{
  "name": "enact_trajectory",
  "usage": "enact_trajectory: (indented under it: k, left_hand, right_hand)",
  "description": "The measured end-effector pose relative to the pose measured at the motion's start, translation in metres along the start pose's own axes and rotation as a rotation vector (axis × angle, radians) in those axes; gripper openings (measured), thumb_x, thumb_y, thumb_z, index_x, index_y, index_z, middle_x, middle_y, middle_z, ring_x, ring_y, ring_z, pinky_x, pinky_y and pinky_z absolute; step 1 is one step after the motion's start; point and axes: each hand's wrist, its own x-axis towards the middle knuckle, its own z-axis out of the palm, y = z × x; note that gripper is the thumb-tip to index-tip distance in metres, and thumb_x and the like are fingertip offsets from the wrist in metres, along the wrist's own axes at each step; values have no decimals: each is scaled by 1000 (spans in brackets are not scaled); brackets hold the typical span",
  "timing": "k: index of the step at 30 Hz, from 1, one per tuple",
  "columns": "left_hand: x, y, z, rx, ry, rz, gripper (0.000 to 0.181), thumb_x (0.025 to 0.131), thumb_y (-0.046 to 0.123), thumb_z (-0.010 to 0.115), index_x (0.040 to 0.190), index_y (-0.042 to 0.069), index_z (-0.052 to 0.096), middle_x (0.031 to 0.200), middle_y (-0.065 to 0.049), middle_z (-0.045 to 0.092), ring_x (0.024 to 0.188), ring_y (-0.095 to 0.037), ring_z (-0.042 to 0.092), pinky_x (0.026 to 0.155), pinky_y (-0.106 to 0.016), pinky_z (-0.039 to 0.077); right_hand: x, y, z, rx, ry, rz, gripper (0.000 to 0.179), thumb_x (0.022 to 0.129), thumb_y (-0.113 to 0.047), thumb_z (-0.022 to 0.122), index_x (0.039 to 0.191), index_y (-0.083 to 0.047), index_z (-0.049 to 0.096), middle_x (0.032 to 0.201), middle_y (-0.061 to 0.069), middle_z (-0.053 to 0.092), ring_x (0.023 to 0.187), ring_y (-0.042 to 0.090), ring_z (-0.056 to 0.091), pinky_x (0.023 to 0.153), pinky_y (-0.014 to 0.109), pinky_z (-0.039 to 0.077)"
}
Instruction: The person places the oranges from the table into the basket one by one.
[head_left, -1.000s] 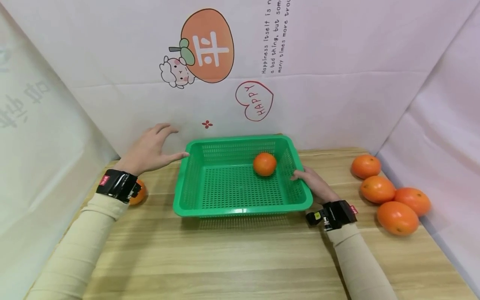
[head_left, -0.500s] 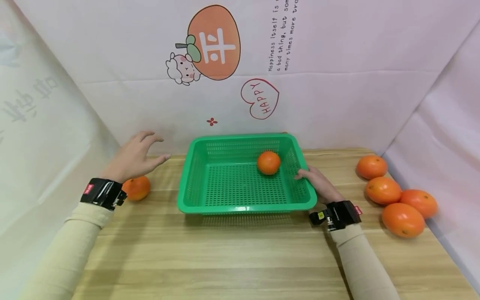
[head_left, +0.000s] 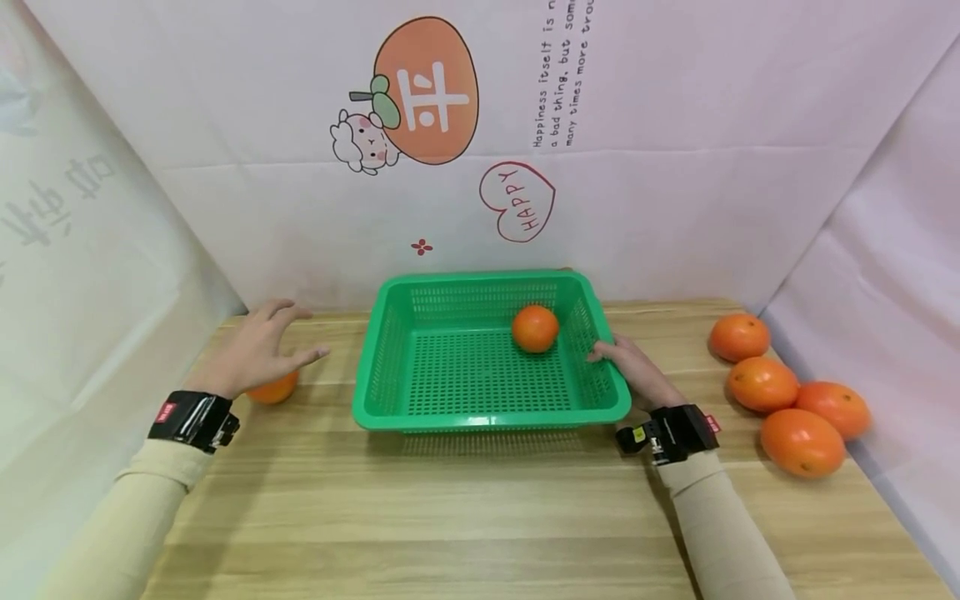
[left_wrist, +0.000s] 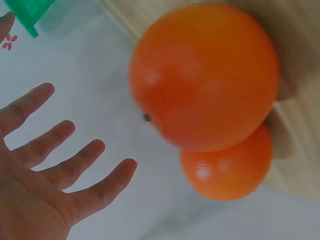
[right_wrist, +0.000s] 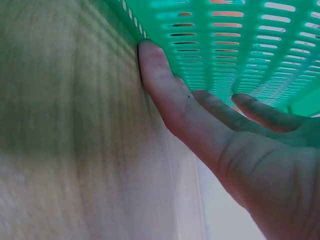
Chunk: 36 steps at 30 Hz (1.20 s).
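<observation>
My left hand (head_left: 251,354) hovers at the left of the table, fingers spread and holding nothing. Partly hidden beneath it is an orange (head_left: 274,389). The left wrist view has two fruits, a large near orange (left_wrist: 205,75) and a second orange (left_wrist: 227,172) partly behind it, both apart from the fingers. A green plastic basket (head_left: 487,421) stands mid-table with one orange (head_left: 535,328) inside, near its right back. My right hand (head_left: 636,371) grips the basket's right side, thumb over the rim; in the right wrist view its fingers (right_wrist: 165,95) lie against the slotted outer wall.
Several oranges (head_left: 802,442) cluster at the right side of the wooden table (head_left: 465,517). White printed cloth (head_left: 645,217) rises behind the table and along both sides. A small bit of orange colour shows behind the basket's back rim.
My left hand has moved left and down, away from the basket's left rim to over the left orange. My right hand keeps its grip on the basket, and the view shifts slightly.
</observation>
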Motion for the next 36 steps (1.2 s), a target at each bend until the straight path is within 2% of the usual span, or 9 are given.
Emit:
enact_trajectory:
  k: [5,13,22,29,36]
  left_hand:
    - [-8,-6,11,16,18,-8,73,93,56,72,143,3,60,154,-30,48,139,-52,47,106,-70,46]
    - [-19,-18,29,31,-40,-66,79,93,64,67,145,5,59,156,-31,45,141,-53,45,106,-72,46]
    - [-23,-27,37,70,-62,-73,78,94,65,65,142,4,60,154,-33,46,138,-56,48,102,-73,49]
    - [-25,-32,45,55,-42,-60,78,93,65,67,140,4,62,152,-32,49,137,-54,50,102,-73,49]
    - [-28,-35,51,53,-33,-81,75,92,64,69,139,6,63,150,-28,50,134,-52,53,100,-72,50]
  right_hand:
    - [0,1,0,-12,6,2,76,97,-14,44,166,2,17,151,42,44,114,26,69,88,31,61]
    - [1,2,-1,-1,-8,-6,74,98,-13,43,166,2,18,149,43,44,111,24,71,88,32,62]
    - [1,2,-1,1,-16,-12,74,98,-13,42,166,1,16,150,44,43,112,24,71,88,33,62]
    - [1,3,-2,-5,-11,-14,74,99,-14,42,167,1,17,151,43,43,112,24,71,87,31,61]
    - [1,3,-2,1,-12,-4,75,99,-14,42,167,0,15,154,41,42,116,24,69,90,31,60]
